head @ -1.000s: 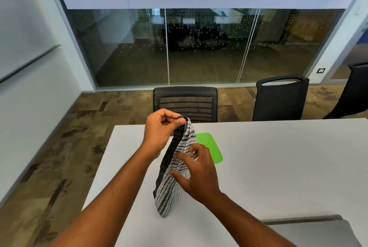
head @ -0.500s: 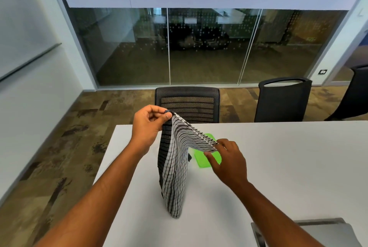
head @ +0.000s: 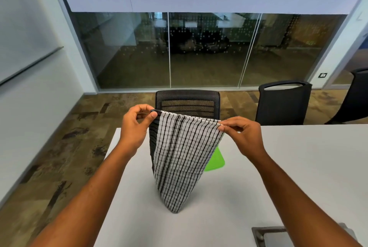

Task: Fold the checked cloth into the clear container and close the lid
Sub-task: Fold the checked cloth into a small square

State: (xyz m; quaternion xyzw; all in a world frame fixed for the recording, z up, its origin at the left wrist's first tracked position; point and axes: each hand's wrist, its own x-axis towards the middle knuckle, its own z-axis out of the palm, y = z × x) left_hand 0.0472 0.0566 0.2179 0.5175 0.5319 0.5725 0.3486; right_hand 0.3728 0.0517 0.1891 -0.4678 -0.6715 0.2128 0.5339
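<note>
The black-and-white checked cloth [head: 179, 159] hangs above the white table [head: 298, 167], stretched by its top edge between both hands. My left hand [head: 135, 127] pinches the cloth's top left corner. My right hand [head: 243, 135] pinches the top right corner. The cloth's lower tip hangs down to about the table surface near the front. A green lid [head: 216, 160] lies flat on the table behind the cloth, mostly hidden by it. The clear container is not visible.
A grey recessed panel [head: 268, 235] sits in the table at the near right. A black mesh chair [head: 188, 105] stands at the table's far edge, with two more black chairs [head: 282, 103] to the right. The table's left edge runs near my left forearm.
My right hand has slid along the cloth's top edge to the right and risen, spreading the bunched cloth out wide. My left hand has stayed on its corner.
</note>
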